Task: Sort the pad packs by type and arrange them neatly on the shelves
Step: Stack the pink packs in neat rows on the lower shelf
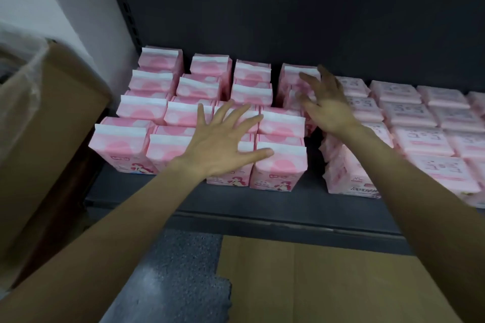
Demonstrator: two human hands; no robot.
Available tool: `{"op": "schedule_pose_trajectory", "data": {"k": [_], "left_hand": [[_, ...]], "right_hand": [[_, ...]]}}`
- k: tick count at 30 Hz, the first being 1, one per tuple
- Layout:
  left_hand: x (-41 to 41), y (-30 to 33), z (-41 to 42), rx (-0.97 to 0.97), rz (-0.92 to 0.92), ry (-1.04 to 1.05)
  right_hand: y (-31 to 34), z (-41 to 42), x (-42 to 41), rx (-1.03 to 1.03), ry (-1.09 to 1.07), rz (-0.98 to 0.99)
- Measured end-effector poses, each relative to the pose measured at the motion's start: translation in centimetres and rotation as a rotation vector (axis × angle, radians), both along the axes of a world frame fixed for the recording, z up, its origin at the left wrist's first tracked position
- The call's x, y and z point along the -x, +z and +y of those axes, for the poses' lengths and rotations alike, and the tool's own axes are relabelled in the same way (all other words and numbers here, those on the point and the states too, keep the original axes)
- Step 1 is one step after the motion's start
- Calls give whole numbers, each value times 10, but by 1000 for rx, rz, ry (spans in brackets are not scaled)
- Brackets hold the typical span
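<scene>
A dark grey metal shelf [262,202] with a dark back panel carries two groups of pad packs. On its left part stand upright pink plastic packs with white folded tops [120,144], arranged in four rows. On the right part lie flatter pale pink packs with printed labels [422,139], stacked in rows. The left hand [223,144] rests with spread, straight fingers on the tops of the front upright packs. The right hand [325,105] reaches over the fourth row, fingers spread and gripping nothing. A brown cardboard box [47,144] stands at the left, and flat brown cardboard [328,280] lies on the floor.
</scene>
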State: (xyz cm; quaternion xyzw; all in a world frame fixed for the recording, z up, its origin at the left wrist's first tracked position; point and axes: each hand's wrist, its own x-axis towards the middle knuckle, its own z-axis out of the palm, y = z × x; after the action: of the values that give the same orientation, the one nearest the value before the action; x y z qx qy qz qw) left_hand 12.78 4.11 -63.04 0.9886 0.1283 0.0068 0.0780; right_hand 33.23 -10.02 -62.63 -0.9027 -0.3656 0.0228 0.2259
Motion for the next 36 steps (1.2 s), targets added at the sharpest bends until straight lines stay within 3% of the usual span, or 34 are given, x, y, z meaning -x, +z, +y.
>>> {"op": "schedule_pose_trajectory", "data": {"k": [5,13,19,30,36], "left_hand": [[-21,-5,11,14,70,75],[-27,-11,13,25,59,77],[-27,-12,12,11,63,68],[-29,-13,12,16,57,56],[-29,-15,13,6,59,53]], "right_hand": [[-18,30,-33,146,15,114],[-5,66,-20,92,88,195],[-14,54,-29,39,-14,196],[-10,57,-30,-42,144,238],[-5,59,-23,133,127,249]]}}
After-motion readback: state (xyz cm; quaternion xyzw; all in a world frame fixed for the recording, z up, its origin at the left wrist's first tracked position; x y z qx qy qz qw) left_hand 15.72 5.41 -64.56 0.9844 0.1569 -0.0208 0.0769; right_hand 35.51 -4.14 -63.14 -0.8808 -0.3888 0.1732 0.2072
